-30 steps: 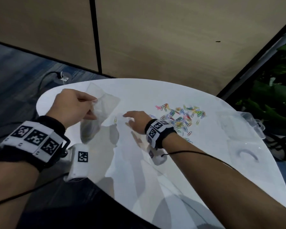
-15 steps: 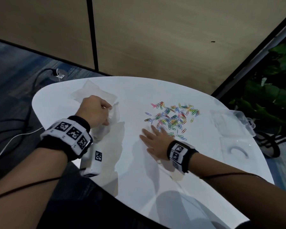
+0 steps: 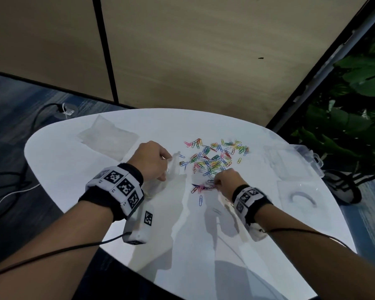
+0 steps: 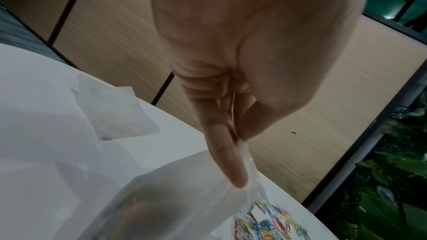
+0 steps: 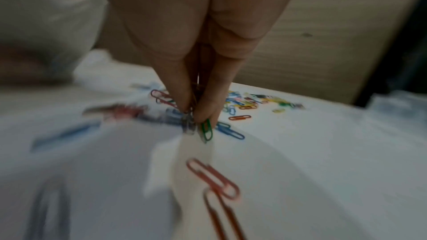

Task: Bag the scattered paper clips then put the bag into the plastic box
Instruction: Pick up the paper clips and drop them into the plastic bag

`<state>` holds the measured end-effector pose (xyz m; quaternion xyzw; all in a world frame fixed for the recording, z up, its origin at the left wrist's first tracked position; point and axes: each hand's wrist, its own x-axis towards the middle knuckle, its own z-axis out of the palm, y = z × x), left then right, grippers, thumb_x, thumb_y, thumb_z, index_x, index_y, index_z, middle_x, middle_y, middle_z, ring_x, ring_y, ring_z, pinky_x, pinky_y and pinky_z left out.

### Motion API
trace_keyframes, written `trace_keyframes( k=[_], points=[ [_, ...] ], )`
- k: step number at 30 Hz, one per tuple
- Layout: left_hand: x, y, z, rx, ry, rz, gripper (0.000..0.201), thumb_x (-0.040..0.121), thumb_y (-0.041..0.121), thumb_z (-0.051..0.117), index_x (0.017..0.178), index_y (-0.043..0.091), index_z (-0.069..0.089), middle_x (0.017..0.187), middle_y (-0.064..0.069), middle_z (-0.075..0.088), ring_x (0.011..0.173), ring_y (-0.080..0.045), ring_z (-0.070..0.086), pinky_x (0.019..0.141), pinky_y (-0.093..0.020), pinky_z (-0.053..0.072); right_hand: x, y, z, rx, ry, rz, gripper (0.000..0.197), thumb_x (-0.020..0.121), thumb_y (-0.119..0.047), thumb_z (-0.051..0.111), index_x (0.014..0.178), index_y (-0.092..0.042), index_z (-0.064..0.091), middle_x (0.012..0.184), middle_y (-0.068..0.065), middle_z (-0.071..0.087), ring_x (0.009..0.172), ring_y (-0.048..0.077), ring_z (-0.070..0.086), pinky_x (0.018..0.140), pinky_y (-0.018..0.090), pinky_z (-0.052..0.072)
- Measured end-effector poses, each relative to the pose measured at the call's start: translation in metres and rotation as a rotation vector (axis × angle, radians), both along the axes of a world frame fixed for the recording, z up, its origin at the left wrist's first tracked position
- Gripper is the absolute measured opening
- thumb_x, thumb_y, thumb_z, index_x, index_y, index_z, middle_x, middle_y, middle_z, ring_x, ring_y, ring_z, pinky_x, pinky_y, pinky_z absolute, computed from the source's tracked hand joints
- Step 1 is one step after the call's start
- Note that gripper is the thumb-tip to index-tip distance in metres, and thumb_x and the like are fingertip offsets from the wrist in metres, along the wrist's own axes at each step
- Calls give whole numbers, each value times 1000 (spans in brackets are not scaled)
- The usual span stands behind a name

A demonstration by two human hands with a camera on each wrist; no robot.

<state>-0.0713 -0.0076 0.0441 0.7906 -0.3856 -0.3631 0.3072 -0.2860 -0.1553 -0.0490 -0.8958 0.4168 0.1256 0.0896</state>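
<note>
Coloured paper clips (image 3: 214,158) lie scattered on the white round table (image 3: 95,180), with a small bunch (image 3: 200,188) pulled nearer me. My left hand (image 3: 154,161) pinches the rim of a clear plastic bag (image 3: 171,169), which hangs open beside the clips; the bag (image 4: 184,198) fills the lower part of the left wrist view. My right hand (image 3: 227,180) has its fingertips (image 5: 205,112) pinched together on a few paper clips (image 5: 206,129) at the near edge of the pile. The clear plastic box (image 3: 290,161) sits at the table's right side.
A spare stack of clear bags (image 3: 108,137) lies at the table's far left. The box's clear lid (image 3: 299,193) rests near the right edge. A single blue clip (image 3: 200,200) lies apart, closer to me. A leafy plant (image 3: 344,118) stands beyond the right edge.
My left hand brought the bag from the far left toward the clips. My right hand went from lying flat near the pile to pinching clips and dragging a few toward me.
</note>
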Motion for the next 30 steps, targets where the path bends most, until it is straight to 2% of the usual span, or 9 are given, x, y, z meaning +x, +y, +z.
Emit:
trace_keyframes(
  k=[5,8,11,16,19,22,24,28,30],
  points=[
    [-11,-10,-4,19,2,-27,30,93,-2,46,109,9,69,63,-8,73,58,-20,75,78,-37,63,-2,-14,43,236,-569,-352,10,84,-17,74,89,-10,78,84,4,75,78,16,71,79,24,58],
    [-20,-17,-3,8,29,-25,30,93,-3,47,112,7,69,66,-11,74,58,-22,75,78,-38,63,14,2,72,652,-992,-464,8,83,-4,74,90,1,74,84,14,73,75,25,73,81,32,61],
    [-31,-22,-1,-23,54,-34,29,95,-2,49,115,5,68,69,-13,73,56,-21,74,71,-33,64,33,22,85,881,-1189,-498,14,83,7,69,96,13,68,83,17,70,70,23,70,77,27,61],
    [-41,-24,3,-78,87,-4,23,95,0,54,110,5,69,76,-11,73,61,-23,75,61,-22,61,45,38,67,808,-1124,-510,4,83,2,70,86,-1,70,85,13,70,78,27,70,85,37,59],
    [-42,-24,6,-75,98,-1,21,92,-1,55,103,8,72,76,-12,75,67,-27,77,70,-29,63,44,42,58,455,-917,-345,12,79,-2,70,78,-14,71,77,-5,71,71,11,68,75,23,55],
    [-43,-24,8,-81,87,-26,29,89,-5,51,87,13,74,72,-9,73,69,-29,77,74,-35,64,44,45,66,287,-708,-47,16,85,-10,63,95,-13,76,90,-4,75,80,10,70,79,22,55],
    [-41,-25,7,-84,70,-33,33,89,-7,48,90,10,76,73,-9,72,67,-29,77,76,-40,64,44,45,72,285,-568,82,23,92,-15,56,106,-18,74,101,-2,76,86,14,71,81,25,55],
    [-32,-24,6,-71,50,-1,31,91,-6,49,106,5,73,81,-18,75,65,-28,77,78,-42,64,24,33,82,440,-771,-184,19,94,-12,58,106,-17,72,98,2,73,78,18,72,71,36,62],
    [-26,-20,6,-68,55,12,32,90,-7,48,106,4,73,81,-19,75,66,-30,77,78,-43,64,-3,22,73,362,-622,-304,24,88,-21,68,112,-19,66,97,5,71,74,20,72,66,39,62]
  ],
)
